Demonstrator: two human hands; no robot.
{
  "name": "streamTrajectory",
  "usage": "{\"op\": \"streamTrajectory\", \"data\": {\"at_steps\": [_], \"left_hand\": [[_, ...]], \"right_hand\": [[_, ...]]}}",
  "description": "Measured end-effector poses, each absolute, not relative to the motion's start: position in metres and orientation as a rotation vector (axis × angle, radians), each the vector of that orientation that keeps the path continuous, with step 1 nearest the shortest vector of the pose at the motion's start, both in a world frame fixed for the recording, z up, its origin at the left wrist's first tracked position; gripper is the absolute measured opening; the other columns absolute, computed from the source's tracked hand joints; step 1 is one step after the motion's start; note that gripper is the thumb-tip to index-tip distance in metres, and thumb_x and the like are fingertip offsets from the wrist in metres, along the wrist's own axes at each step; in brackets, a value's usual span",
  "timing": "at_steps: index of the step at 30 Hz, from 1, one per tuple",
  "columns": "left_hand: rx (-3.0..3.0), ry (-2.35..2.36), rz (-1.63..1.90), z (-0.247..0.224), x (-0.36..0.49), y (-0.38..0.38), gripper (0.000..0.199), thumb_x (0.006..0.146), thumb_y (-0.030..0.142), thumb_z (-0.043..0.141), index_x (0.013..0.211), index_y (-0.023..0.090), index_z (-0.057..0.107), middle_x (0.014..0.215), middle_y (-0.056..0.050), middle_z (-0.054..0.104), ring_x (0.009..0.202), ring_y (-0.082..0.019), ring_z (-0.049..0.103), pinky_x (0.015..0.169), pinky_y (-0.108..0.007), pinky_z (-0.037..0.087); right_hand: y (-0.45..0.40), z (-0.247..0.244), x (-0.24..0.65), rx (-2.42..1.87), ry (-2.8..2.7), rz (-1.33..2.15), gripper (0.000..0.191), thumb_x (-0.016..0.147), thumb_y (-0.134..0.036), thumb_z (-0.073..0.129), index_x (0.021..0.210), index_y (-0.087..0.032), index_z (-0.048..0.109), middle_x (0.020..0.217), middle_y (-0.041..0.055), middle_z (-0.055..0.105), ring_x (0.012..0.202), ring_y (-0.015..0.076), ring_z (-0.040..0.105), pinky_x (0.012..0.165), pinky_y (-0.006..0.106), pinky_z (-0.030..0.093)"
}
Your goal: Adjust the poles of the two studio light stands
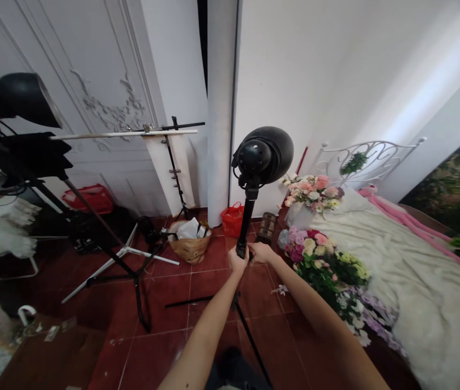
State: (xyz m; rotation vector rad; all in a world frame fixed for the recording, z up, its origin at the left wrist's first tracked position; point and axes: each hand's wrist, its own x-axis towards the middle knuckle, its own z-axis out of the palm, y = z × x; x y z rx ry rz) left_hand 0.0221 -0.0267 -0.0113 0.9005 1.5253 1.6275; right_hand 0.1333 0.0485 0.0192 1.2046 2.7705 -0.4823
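Observation:
A black light stand (246, 219) rises upright in front of me, topped by a studio lamp (268, 154) with a round dark reflector facing away. My left hand (238, 260) is closed around the stand's column just below its upper section. Close beside it, my right hand (259, 252) has its fingers curled at the same joint, on what looks like a clamp knob that the fingers mostly hide. Below the hands, the stand's thin legs spread over the red tiles.
Left stand more studio lamps (30, 100) on tripods, their legs spread wide. A woven basket (191, 246) and a red bag (233, 219) sit by the wall. At right are flower bouquets (315, 254) and a white-covered bed (420, 271). A brown box (51, 352) lies lower left.

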Motion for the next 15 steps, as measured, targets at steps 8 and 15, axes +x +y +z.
{"op": "streamTrajectory", "data": {"at_steps": [8,15], "left_hand": [[0.973,1.818,1.679,0.0,0.026,-0.029,0.028,0.062,0.04,0.064,0.053,0.015,0.054,0.051,-0.004,0.058,0.053,-0.016,0.058,0.048,-0.023,0.045],[1.082,1.74,1.679,-0.011,0.022,-0.026,0.032,0.065,0.045,0.063,0.058,0.015,0.058,0.056,-0.006,0.061,0.057,-0.017,0.059,0.05,-0.022,0.045]], "right_hand": [[-0.006,-0.006,0.128,1.675,2.872,-0.272,0.035,0.085,-0.016,0.04,0.118,-0.02,0.051,0.108,0.0095,0.064,0.101,0.0179,0.058,0.078,0.022,0.041],[0.012,0.007,0.109,1.537,2.618,-0.349,0.026,0.082,-0.02,0.05,0.105,-0.011,0.059,0.098,0.016,0.066,0.092,0.0219,0.063,0.077,0.025,0.044]]}}
